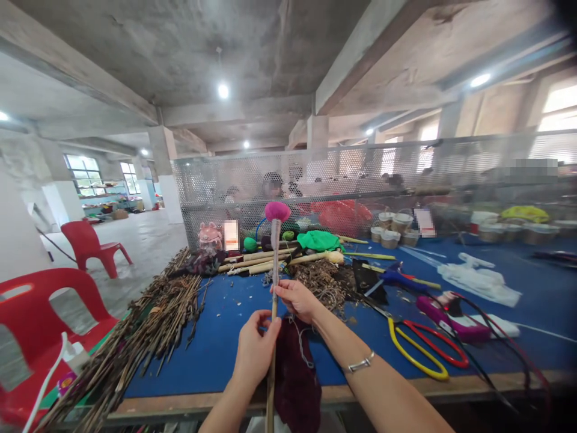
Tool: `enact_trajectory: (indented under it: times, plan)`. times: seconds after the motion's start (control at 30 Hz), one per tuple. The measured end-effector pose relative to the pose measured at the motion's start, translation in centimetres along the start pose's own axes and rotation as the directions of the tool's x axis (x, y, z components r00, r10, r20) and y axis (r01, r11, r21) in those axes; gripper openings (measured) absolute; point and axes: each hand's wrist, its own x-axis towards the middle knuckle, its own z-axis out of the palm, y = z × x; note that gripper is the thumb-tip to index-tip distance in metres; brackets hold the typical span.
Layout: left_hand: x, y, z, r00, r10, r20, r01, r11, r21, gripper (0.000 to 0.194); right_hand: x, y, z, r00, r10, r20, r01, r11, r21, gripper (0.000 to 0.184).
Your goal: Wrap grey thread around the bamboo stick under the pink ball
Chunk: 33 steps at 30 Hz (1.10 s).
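1. Lowest on the stick (271,391), nearest the body, the left hand (256,344) curls its fingers and thumb closed about the bare shaft.
2. Right of the stick's lower length lies a dark cloth (297,385), spilling over the near edge of the table (171,361), with loose thread (308,356) straggling on it.
3. Just above the left hand on the stick, the right hand (295,299) sits on the right side, thumb and fingertips pinched onto the shaft near the lower part of a pale wrap (276,252). Whether they also trap a strand, I cannot tell.
4. Through both hands runs the stick's long axis, near upright to the eye; how far it leans forward is hard to judge.
5. At the stick's top is a pink ball (277,211). The right hand is the nearer one to it, yet well apart, with most of the wrap between.
6. Well right of the stick lie scissors (392,332); well left, a spread of twigs (148,337).
7. Beyond the stick and to its right come a brown heap (322,279) and a green cloth (320,240).
8. Farthest, behind the stick, stands a mesh screen (216,180).
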Motion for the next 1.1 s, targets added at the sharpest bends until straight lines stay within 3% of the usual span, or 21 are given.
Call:
enact_trajectory:
  times: [0.1,0.2,0.33,0.53,0.67,0.97,1.1]
  plan:
    - [0.0,0.1,-0.2,0.985,0.143,-0.095,-0.126,0.978,0.166,0.028,0.0,0.0,0.5,1.0,-0.022,0.0,0.022,1.0,-0.016,0.042]
    - [0.0,0.0,-0.3,0.989,0.134,-0.061,-0.127,0.987,0.102,0.029,-0.2,-0.1,0.7,0.997,-0.028,0.065,0.028,1.0,-0.004,0.041]
    - [0.1,-0.3,-0.2,0.999,-0.038,0.009,0.039,0.977,-0.209,0.04,-0.4,0.0,0.2,0.983,0.032,0.179,-0.029,0.999,-0.016,0.039]
    - [0.1,-0.9,-0.7,0.971,-0.227,0.079,0.233,0.806,-0.544,0.042,-0.2,0.8,-0.3,0.995,0.048,0.083,-0.034,0.986,-0.161,0.035]
    - [0.0,-1.4,-1.0,0.934,-0.329,0.138,0.339,0.698,-0.631,0.043,-0.2,1.0,-0.3,0.997,0.065,0.042,-0.053,0.968,-0.245,0.035]
    - [0.5,-2.5,-0.7,0.957,-0.273,0.095,0.282,0.814,-0.508,0.043,-0.6,1.4,-1.0,0.965,0.188,0.183,-0.122,0.939,-0.32,0.034]
    - [0.7,-2.8,-0.8,0.95,-0.294,0.101,0.303,0.8,-0.518,0.037,-0.3,1.7,-0.8,0.958,0.275,0.08,-0.244,0.93,-0.274,0.034]
